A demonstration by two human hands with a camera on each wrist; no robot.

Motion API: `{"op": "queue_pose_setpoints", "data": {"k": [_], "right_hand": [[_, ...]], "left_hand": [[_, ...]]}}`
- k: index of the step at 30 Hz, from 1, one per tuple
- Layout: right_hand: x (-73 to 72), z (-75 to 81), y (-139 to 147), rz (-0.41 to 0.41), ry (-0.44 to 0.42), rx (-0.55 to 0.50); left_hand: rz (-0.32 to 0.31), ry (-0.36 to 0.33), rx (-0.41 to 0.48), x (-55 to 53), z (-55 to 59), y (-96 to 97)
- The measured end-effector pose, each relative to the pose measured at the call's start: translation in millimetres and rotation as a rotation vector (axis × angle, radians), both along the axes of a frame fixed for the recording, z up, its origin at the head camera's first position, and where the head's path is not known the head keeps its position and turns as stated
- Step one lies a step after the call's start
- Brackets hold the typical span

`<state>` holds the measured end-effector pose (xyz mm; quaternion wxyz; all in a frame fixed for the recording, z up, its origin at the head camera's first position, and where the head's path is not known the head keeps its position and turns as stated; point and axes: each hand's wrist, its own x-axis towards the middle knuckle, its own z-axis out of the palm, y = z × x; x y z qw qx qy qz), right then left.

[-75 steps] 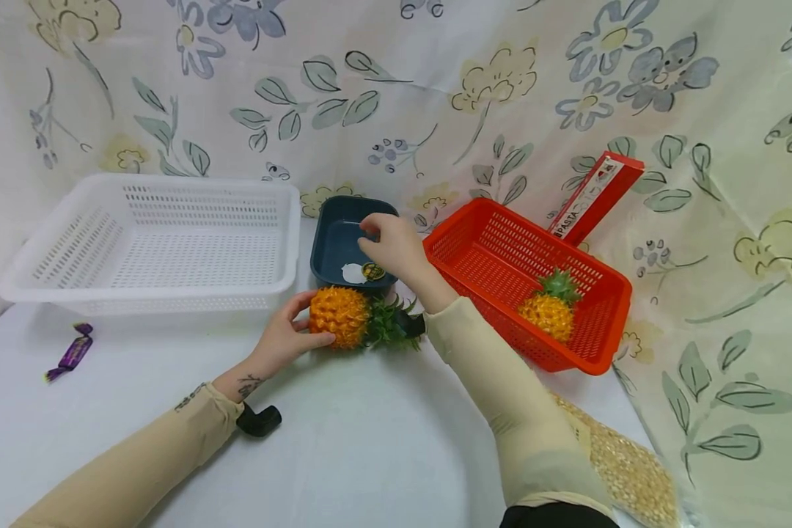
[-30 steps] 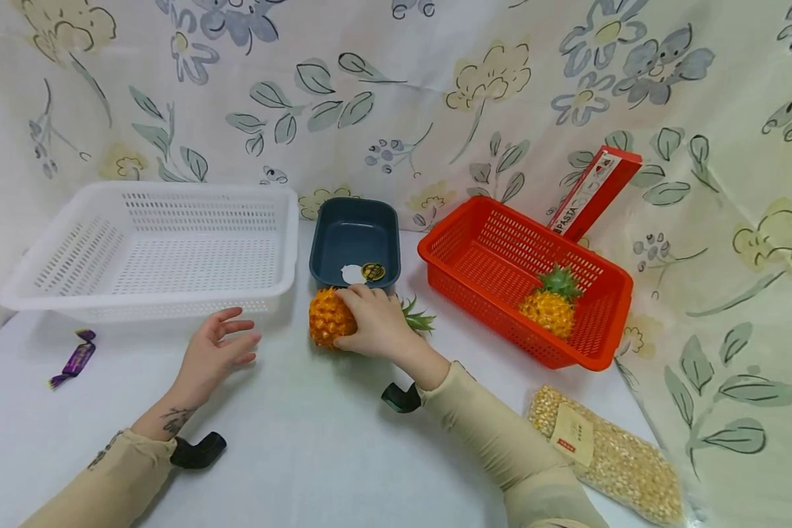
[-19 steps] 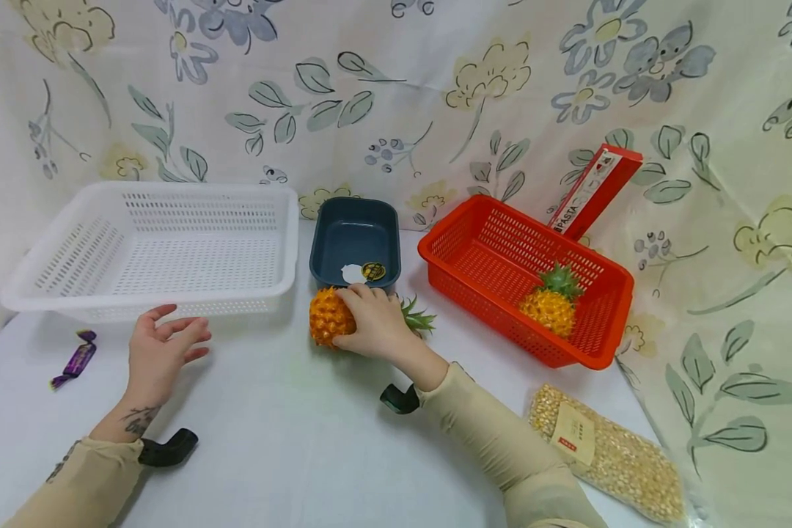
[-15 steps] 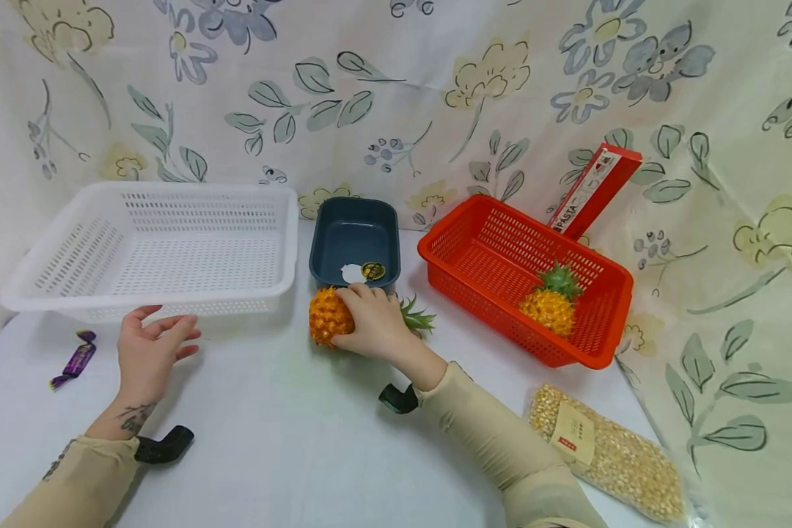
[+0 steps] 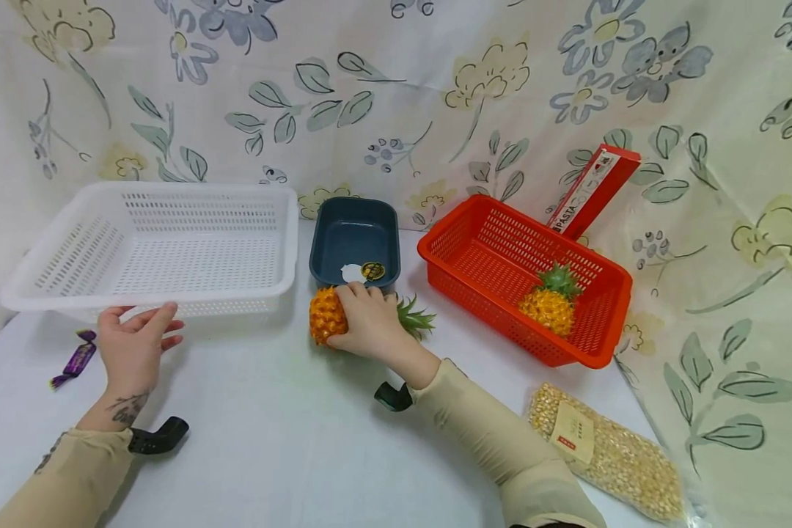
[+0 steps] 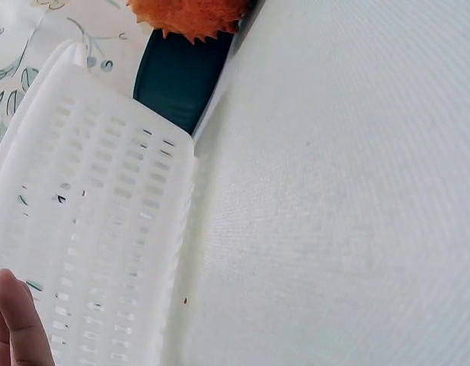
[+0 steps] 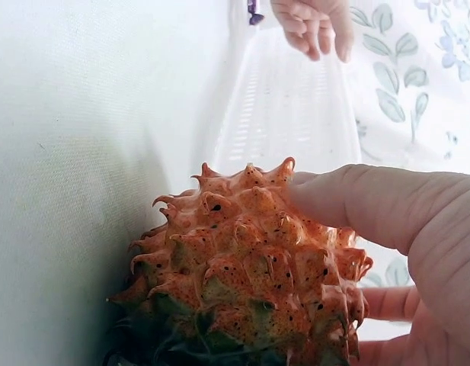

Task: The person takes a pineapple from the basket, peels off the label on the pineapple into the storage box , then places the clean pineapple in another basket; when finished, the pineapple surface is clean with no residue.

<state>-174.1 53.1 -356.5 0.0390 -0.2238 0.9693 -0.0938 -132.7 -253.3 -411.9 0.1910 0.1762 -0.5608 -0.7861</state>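
A spiky orange pineapple lies on its side on the table, its green leaves pointing right. My right hand grips it from above around its leaf end, covering much of the fruit. In the right wrist view, thumb and fingers bend around the pineapple's body. My left hand is at the front rim of the white perforated basket, fingers loosely bent and holding nothing. The left wrist view shows its fingertips beside the basket's holed wall.
Behind the pineapple stands a dark blue bin. A red basket holds a smaller pineapple; a red pasta box leans behind it. A bag of corn kernels lies front right, a purple-wrapped candy at left.
My left hand has let go of the pineapple and moved left to the white basket's front rim. My right hand has come down from over the blue bin and taken hold of the pineapple.
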Motion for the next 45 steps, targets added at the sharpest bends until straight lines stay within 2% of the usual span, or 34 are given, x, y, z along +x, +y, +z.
{"op": "queue_pose_setpoints", "data": {"k": [7,15,18,23,25,33,36,40,45], "right_hand": [[-1.1,-4.2,-3,0.000,0.019,0.031],[-1.0,-5.1,-7,0.024,0.022,0.095],[-1.1,-6.4,-8,0.043,0.040,0.098],[-2.8,-7.6,-6,0.100,0.061,0.116],[-3.5,-7.5,-5,0.117,0.053,0.121],[1.2,-3.4,4,0.183,-0.015,0.119],[6.6,0.1,11,0.243,-0.034,0.112],[14.1,7.2,22,0.351,-0.054,0.099],[17.2,13.3,34,0.486,-0.057,0.085]], "left_hand": [[0.061,-0.068,-0.016,-0.8,8.8,3.2],[0.065,-0.052,-0.036,0.0,6.2,3.0],[0.069,-0.031,-0.050,-4.7,-4.3,-2.6],[0.058,0.027,-0.075,-17.8,-36.2,-21.2],[0.057,0.034,-0.063,-19.0,-39.4,-23.3],[0.088,-0.025,0.021,-2.0,-1.0,1.1],[0.097,-0.002,0.021,0.7,2.7,5.9],[0.107,0.027,0.011,1.2,2.3,7.4],[0.106,0.003,0.013,0.5,3.2,6.7]]}}
